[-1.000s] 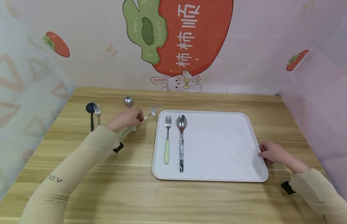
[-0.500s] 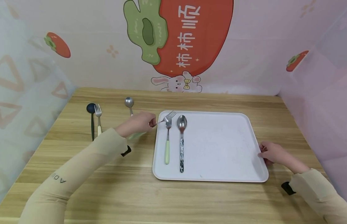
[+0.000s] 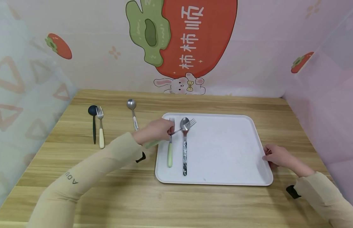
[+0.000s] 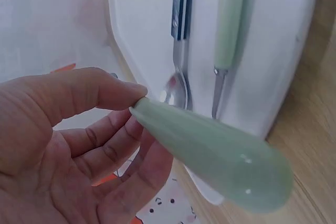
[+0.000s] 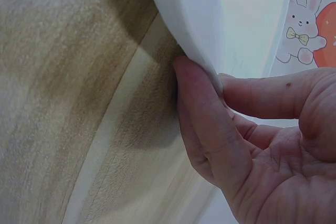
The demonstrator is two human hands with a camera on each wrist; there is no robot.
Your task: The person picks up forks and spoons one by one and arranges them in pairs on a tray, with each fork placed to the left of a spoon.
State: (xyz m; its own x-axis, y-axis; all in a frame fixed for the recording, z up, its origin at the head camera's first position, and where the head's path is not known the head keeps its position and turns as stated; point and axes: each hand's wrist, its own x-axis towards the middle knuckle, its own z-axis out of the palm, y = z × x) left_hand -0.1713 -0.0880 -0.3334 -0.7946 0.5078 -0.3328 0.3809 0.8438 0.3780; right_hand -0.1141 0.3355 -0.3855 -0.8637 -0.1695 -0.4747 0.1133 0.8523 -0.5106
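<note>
My left hand [image 3: 157, 129] pinches a fork by its pale green handle [image 4: 215, 153], close to the metal neck. The fork's tines [image 3: 192, 122] point right, across the bowl of a large spoon [image 3: 184, 152] that lies on the white tray [image 3: 225, 148]. Beneath the hand, at the tray's left side, another green-handled fork [image 3: 170, 155] lies lengthwise, its upper part partly covered. At the opposite edge, my right hand [image 3: 279, 156] grips the tray's rim [image 5: 202, 51] between thumb on top and fingers underneath.
On the wooden table [image 3: 131, 196], left of the tray, lie a dark ladle-like spoon [image 3: 93, 122], a fork with a cream handle [image 3: 101, 129] and a small spoon [image 3: 132, 109]. Printed cloth walls [image 3: 256, 47] enclose the back and sides.
My left hand has carried the green-handled fork rightward from beside the small spoon to over the tray's left part. The right hand has stayed on the tray's rim.
</note>
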